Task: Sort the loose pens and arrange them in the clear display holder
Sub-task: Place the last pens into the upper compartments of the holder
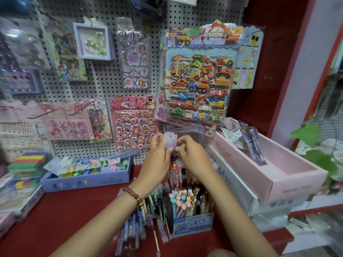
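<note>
Both hands were up around the middle of the shot, working one bundle of purple pens [170, 143]. The left hand [157, 154] had its grip wrapped round the bundle from 9 o'clock. The right hand [191, 153] pinched it from 3 o'clock with the fingertips curled in. Looked to me like squaring the pens up, caps on top, so they'd drop in as one lot. The clear holder [194, 133] sat right behind the bundle toward 12 o'clock, with pens already standing in its lower tiers. Loads of loose pens [135, 221] lay on the red bench [65, 219] at about 7 o'clock, just beside a box of animal-topped pens [191, 201], so I'd guess the job was nowhere near done.
</note>
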The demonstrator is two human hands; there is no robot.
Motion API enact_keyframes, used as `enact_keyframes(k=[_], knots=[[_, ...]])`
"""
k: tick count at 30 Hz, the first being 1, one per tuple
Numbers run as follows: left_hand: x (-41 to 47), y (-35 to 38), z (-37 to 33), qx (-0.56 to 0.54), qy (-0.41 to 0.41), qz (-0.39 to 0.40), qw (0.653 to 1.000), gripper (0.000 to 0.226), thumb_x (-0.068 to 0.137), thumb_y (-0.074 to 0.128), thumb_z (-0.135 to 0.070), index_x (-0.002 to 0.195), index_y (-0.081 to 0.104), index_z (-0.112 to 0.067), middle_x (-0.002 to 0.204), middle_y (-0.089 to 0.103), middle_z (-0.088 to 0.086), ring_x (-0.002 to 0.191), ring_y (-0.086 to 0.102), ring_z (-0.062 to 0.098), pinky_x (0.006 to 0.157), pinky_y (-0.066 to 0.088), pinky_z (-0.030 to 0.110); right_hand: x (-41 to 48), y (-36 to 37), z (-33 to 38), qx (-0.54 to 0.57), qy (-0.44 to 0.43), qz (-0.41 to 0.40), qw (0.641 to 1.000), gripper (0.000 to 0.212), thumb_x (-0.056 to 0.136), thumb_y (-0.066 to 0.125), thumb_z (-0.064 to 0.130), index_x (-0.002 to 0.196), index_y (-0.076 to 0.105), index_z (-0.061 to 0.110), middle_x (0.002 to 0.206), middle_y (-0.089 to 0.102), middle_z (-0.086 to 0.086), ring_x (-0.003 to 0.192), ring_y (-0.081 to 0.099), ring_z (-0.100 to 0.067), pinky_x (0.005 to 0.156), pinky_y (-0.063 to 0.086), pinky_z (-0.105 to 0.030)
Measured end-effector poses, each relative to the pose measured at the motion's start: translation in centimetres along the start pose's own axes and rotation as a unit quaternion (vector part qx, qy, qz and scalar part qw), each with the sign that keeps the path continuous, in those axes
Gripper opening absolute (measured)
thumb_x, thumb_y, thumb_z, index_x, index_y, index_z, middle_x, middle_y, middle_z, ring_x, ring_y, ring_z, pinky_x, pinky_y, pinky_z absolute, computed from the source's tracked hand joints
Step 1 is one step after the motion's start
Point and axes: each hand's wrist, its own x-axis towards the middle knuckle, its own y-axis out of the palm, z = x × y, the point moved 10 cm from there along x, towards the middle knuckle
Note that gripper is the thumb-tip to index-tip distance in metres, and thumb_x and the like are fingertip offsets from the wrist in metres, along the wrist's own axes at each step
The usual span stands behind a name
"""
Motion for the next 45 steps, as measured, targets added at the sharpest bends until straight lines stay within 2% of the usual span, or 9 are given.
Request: enact_keyframes(k=[4, 15, 21, 26, 31, 35, 38, 42, 45], knots=[[0.1, -0.7, -1.1, 0.014, 0.02, -0.012, 1.0, 0.054, 0.101, 0.034, -0.024, 0.148, 0.016, -0.003, 0.157, 0.003, 0.005, 0.126, 0.043, 0.023, 0.096, 0.035, 0.024, 0.1, 0.3, 0.2, -0.008, 0.004, 0.002, 1.0, 0.02, 0.098, 0.043, 0.022, 0.116, 0.048, 0.014, 0.1, 0.066, -0.003, 0.091, 0.061, -0.024, 0.074, 0.051, -0.038], [-0.3, -0.6, -0.7, 0.029, 0.026, -0.006, 0.999, 0.058, 0.1, 0.038, -0.029, 0.149, 0.015, -0.008, 0.157, 0.005, 0.002, 0.113, 0.052, 0.022, 0.083, 0.043, 0.026, -0.2, 0.0, 0.3, -0.005, -0.023, -0.028, 0.999, 0.023, 0.097, 0.046, 0.023, 0.12, 0.043, 0.018, 0.094, 0.064, 0.004, 0.085, 0.061, -0.02, 0.069, 0.05, -0.037], [-0.2, -0.3, -0.4, 0.08, 0.026, 0.0, 0.996, 0.045, 0.1, 0.037, -0.026, 0.138, 0.035, -0.001, 0.159, 0.005, 0.005, 0.133, 0.038, 0.022, 0.093, 0.041, 0.029, -0.2, 1.0, 0.6, -0.018, -0.056, -0.011, 0.998, 0.027, 0.094, 0.046, 0.017, 0.121, 0.041, 0.015, 0.086, 0.061, 0.004, 0.075, 0.06, -0.02, 0.064, 0.05, -0.038], [-0.3, -0.3, -0.2, 0.073, 0.008, 0.02, 0.997, 0.045, 0.099, 0.042, -0.029, 0.132, 0.04, 0.001, 0.158, 0.006, 0.002, 0.117, 0.052, 0.021, 0.074, 0.038, 0.024, 0.0, 0.8, -0.4, 0.061, -0.033, 0.013, 0.997, 0.026, 0.093, 0.05, 0.016, 0.119, 0.049, 0.016, 0.078, 0.057, 0.011, 0.062, 0.05, -0.002, 0.063, 0.045, -0.028], [-0.6, -0.4, 0.3, 0.027, -0.022, 0.058, 0.998, 0.066, 0.096, 0.048, -0.035, 0.148, 0.017, -0.007, 0.158, 0.006, 0.001, 0.086, 0.051, 0.006, 0.078, 0.034, 0.017, -0.8, -1.0, 0.0, 0.096, -0.035, -0.05, 0.993, 0.026, 0.089, 0.055, 0.013, 0.114, 0.054, 0.02, 0.076, 0.056, 0.011, 0.055, 0.046, -0.002, 0.06, 0.042, -0.027], [-2.0, -1.4, 1.0, 0.006, -0.019, 0.101, 0.995, 0.081, 0.092, 0.054, -0.038, 0.151, 0.004, -0.013, 0.158, -0.003, -0.004, 0.1, 0.058, 0.014, 0.095, 0.042, 0.027, -3.3, -3.5, 1.1, 0.161, -0.05, -0.161, 0.972, 0.019, 0.089, 0.053, 0.011, 0.105, 0.054, 0.021, 0.075, 0.053, 0.01, 0.055, 0.044, -0.005, 0.055, 0.039, -0.033], [-4.1, -3.5, 2.2, 0.007, 0.014, 0.094, 0.995, 0.068, 0.091, 0.055, -0.034, 0.148, 0.022, -0.018, 0.152, 0.017, -0.004, 0.084, 0.06, 0.013, 0.09, 0.046, 0.033, -6.1, -3.7, 2.3, 0.248, -0.071, -0.187, 0.948, 0.016, 0.09, 0.051, 0.004, 0.095, 0.056, 0.019, 0.074, 0.053, 0.001, 0.059, 0.042, -0.013, 0.055, 0.036, -0.028], [-7.1, -5.6, 5.8, 0.004, 0.045, 0.103, 0.994, 0.031, 0.092, 0.057, -0.024, 0.122, 0.054, -0.022, 0.112, 0.053, -0.005, 0.081, 0.056, 0.003, 0.069, 0.043, 0.02, -8.4, 0.6, 4.5, 0.28, -0.108, -0.093, 0.949, 0.018, 0.09, 0.049, 0.009, 0.086, 0.057, 0.024, 0.074, 0.051, -0.025, 0.06, 0.041, -0.031, 0.054, 0.032, -0.029], [-9.0, -5.4, 11.3, 0.001, 0.013, 0.13, 0.991, 0.019, 0.089, 0.061, -0.013, 0.107, 0.063, -0.02, 0.103, 0.061, -0.002, 0.087, 0.059, 0.009, 0.07, 0.042, 0.016, -8.9, 5.2, 5.3, 0.297, -0.101, -0.013, 0.949, 0.019, 0.088, 0.05, 0.007, 0.083, 0.058, 0.023, 0.062, 0.047, -0.013, 0.054, 0.036, -0.011, 0.051, 0.028, -0.019]])
